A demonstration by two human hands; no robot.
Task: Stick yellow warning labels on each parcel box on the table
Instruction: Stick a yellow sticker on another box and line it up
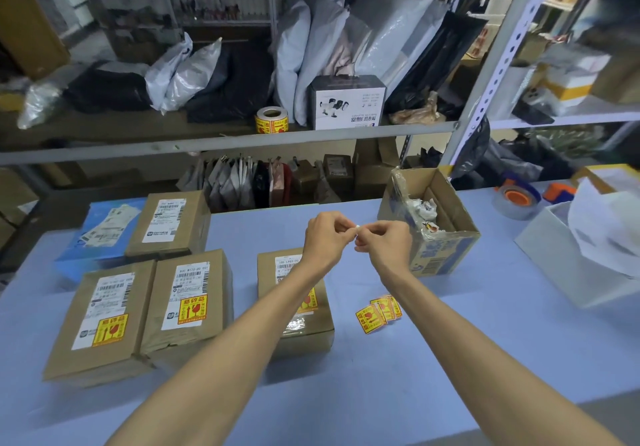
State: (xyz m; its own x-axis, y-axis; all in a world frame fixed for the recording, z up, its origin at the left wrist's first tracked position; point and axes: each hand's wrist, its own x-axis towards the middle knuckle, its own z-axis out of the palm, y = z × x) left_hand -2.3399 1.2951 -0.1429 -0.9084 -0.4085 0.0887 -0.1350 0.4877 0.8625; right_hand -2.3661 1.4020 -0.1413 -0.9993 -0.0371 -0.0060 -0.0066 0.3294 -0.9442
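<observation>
Several brown parcel boxes lie on the blue table (346, 393). The front left box (100, 321), the box beside it (188, 303) and the middle box (298, 317) each carry a yellow warning label. The rear box (169, 224) shows only a white shipping label. A blue parcel (100, 234) lies at the far left. Loose yellow labels (379, 310) lie to the right of the middle box. My left hand (327, 237) and my right hand (384, 241) meet above the table and pinch a small white scrap (356, 228) between their fingertips.
An open cardboard box (433, 224) holding crumpled paper scraps stands just right of my hands. A roll of yellow labels (272, 119) sits on the shelf behind. Tape rolls (517, 199) and a white box (588, 248) with paper are at the right.
</observation>
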